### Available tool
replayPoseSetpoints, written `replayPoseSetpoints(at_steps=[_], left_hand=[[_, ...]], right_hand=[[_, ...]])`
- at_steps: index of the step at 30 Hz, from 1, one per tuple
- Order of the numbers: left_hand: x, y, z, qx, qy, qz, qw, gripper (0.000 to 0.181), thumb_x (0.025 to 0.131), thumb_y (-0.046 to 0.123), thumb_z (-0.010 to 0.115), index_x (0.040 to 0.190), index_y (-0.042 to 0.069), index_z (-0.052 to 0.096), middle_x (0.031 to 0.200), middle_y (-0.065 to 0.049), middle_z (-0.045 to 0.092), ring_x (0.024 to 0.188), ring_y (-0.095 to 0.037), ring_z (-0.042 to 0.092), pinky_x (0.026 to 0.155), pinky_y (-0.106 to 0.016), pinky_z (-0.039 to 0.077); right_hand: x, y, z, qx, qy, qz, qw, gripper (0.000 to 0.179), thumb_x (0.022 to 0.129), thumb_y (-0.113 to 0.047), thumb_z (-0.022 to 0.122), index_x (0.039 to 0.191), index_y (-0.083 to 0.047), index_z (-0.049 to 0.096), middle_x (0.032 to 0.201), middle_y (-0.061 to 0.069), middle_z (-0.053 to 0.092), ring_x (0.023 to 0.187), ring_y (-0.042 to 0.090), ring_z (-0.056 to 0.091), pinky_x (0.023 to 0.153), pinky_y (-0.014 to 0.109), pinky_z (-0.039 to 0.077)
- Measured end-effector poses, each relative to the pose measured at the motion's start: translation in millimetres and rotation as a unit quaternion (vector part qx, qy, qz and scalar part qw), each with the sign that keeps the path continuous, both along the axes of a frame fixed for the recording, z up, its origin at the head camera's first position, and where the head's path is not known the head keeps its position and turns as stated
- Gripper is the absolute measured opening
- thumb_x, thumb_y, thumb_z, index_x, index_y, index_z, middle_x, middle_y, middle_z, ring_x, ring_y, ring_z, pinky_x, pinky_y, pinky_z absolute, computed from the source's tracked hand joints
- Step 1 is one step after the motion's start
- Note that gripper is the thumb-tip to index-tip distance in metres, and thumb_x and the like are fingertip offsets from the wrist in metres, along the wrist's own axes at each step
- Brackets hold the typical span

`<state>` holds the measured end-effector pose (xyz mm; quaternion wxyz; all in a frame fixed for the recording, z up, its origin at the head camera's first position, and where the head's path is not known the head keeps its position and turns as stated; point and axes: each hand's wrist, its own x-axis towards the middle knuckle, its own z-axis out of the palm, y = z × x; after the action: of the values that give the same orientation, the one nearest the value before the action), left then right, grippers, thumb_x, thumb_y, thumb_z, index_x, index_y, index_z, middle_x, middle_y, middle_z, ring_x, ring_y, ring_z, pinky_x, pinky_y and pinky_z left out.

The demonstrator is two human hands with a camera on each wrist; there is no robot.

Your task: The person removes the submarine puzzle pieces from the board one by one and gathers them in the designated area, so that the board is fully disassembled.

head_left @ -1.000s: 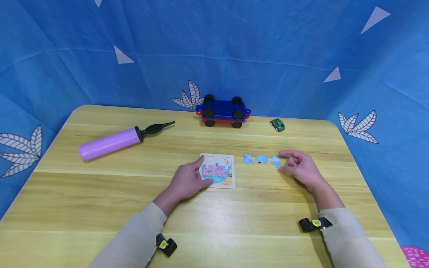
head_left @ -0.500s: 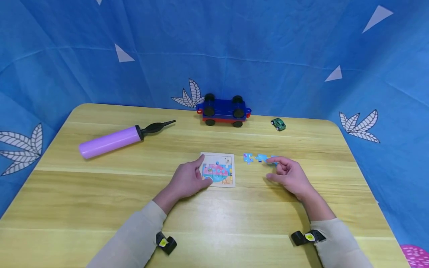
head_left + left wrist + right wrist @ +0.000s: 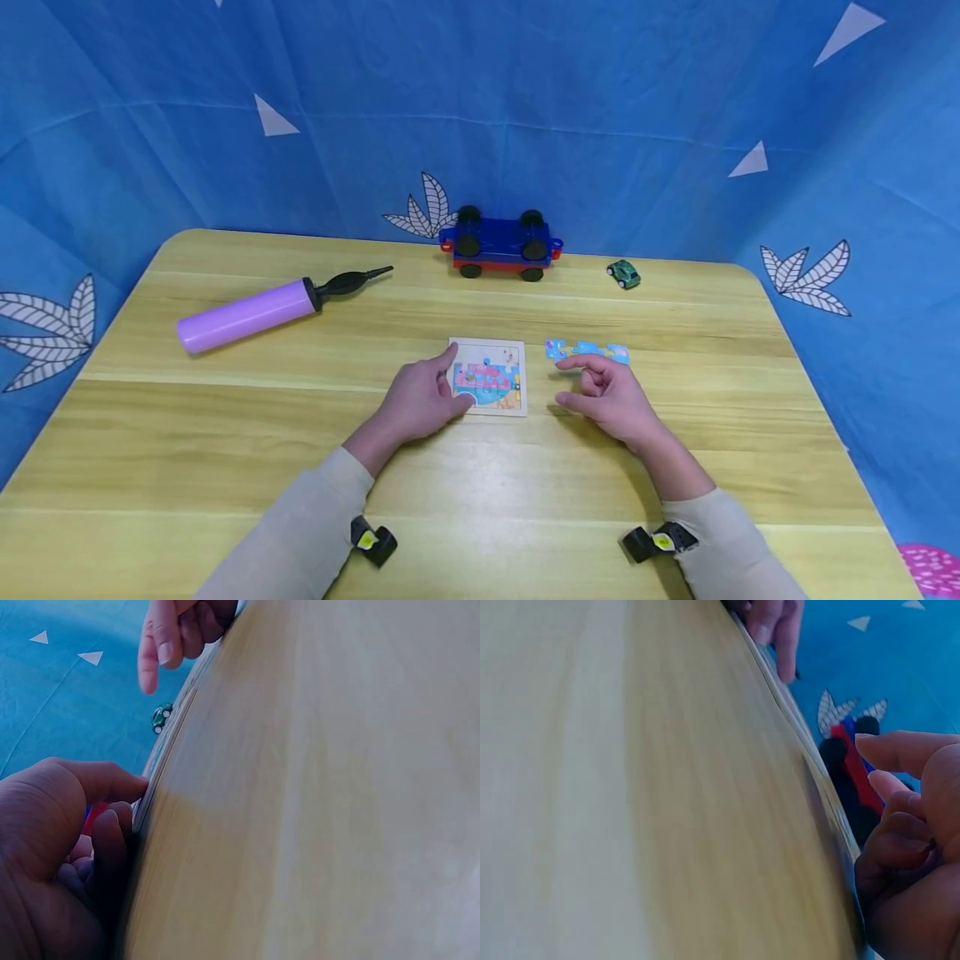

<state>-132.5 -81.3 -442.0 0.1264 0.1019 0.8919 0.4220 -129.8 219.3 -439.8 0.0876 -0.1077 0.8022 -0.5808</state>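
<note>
A small jigsaw puzzle (image 3: 486,379) in a square, pale-framed tray lies flat mid-table, with pink and blue pieces fitted in it. My left hand (image 3: 416,398) holds the tray's left side, index finger at the upper corner and thumb over the lower part. To the right, three loose blue puzzle pieces (image 3: 587,347) lie in a row. My right hand (image 3: 611,402) is just in front of them, thumb and index finger spread apart and the other fingers curled, with nothing held. The index fingertip partly covers the row. In the right wrist view, the right hand (image 3: 911,825) also shows nothing between its fingertips.
At the back edge, a blue and red toy wagon (image 3: 501,244) with black wheels stands against the blue cloth. A small green toy car (image 3: 623,273) is to its right. A purple hand pump (image 3: 247,317) with a black nozzle lies at left.
My right hand has moved left and slightly toward me, from the rightmost loose piece to in front of the row. The left hand stays on the puzzle tray.
</note>
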Motion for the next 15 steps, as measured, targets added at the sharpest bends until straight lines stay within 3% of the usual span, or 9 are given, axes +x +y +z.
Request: replayPoseSetpoints(at_steps=[15], left_hand=[[-1.0,0.1,1.4,-0.01,-0.012,0.0,0.9999,0.087,0.086,0.03,0.08,0.154,0.001,0.034,0.066,0.001,0.055,0.055,-0.015,0.051,0.054,-0.032,0.041]], right_hand=[[-16.7,-64.6,4.7,-0.009,0.012,0.056,0.9983,0.033,0.085,0.001,0.077,0.117,0.001,0.068,0.063,0.002,0.03,0.054,0.014,0.029,0.06,0.028,0.033]])
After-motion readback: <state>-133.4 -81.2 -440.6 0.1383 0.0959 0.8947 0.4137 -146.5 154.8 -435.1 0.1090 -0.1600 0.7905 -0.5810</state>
